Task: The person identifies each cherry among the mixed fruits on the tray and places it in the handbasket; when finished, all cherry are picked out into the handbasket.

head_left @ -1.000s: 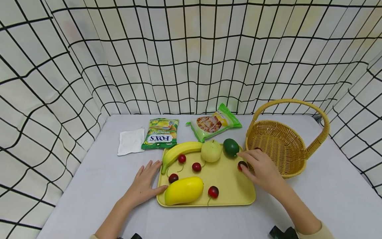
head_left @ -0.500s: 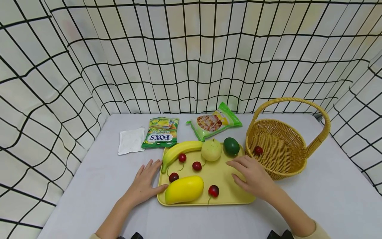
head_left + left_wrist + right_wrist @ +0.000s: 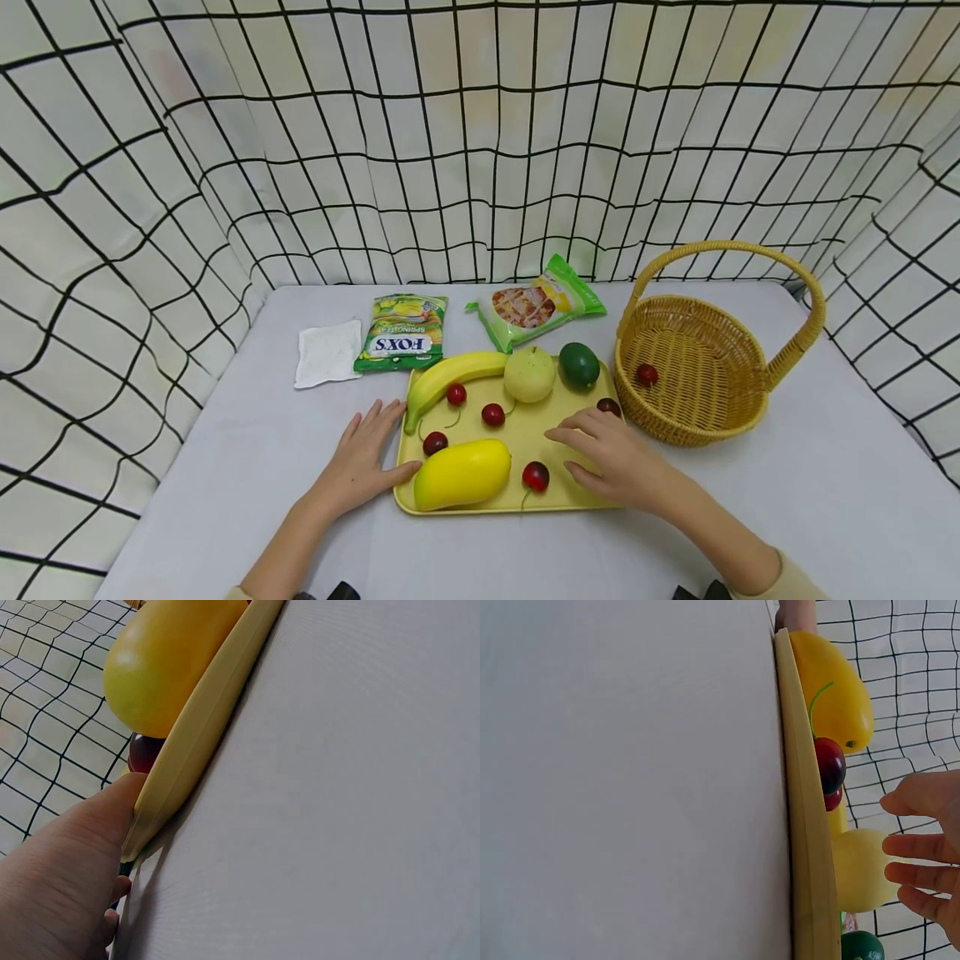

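See at far left one flat, creased, square white packet (image 3: pixel 328 355) on the white tabletop (image 3: pixel 195 508), then the left hand (image 3: pixel 360 462), fingers spread apart, thumb at the rim of one smooth yellow tray (image 3: pixel 525 437). Beyond, find one shiny FOX'S bag (image 3: pixel 403 333). Count on the tray, rounded at the corners, one curved banana (image 3: pixel 450 379), one plump yellow mango (image 3: pixel 462 475), five glossy round cherries (image 3: pixel 492 415), one pale-green pear (image 3: pixel 529 375) and one dark green oval fruit (image 3: pixel 579 365); behind, one crinkled snack bag (image 3: pixel 525 308). Further right, note the right hand (image 3: pixel 611 462) above the tray between two cherries, thumb and fingers apart; cannot tell about contact with the rim. Finish on one woven basket (image 3: pixel 697 427) with one arched handle (image 3: pixel 731 247) and a sixth cherry (image 3: pixel 647 375) inside
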Demonstrator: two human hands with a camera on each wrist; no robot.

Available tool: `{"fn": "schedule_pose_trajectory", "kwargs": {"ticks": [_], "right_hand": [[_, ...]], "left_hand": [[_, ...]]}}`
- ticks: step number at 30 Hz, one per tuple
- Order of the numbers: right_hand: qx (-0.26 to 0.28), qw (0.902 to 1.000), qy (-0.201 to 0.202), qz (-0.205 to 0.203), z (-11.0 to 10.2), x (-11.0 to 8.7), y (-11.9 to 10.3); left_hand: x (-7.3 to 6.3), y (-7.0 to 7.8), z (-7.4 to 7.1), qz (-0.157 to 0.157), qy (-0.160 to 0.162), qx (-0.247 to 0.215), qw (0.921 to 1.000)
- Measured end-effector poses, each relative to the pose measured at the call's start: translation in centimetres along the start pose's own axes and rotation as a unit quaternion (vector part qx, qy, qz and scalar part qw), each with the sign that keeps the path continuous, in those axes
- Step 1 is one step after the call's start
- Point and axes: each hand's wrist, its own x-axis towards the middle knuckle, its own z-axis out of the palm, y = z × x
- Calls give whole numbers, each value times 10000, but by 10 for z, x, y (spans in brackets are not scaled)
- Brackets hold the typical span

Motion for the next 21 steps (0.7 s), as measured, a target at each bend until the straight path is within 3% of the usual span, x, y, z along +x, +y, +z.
{"fn": "schedule_pose_trajectory", "kwargs": {"ticks": [10, 21], "right_hand": [[76, 9984, -120, -539, 14, 4, -6], [181, 9967, -755, -238, 19, 4, -15]], "left_hand": [[1, 0, -1, 12, 24, 3, 10000], [1, 1, -1, 27, 19, 24, 10000]]}}
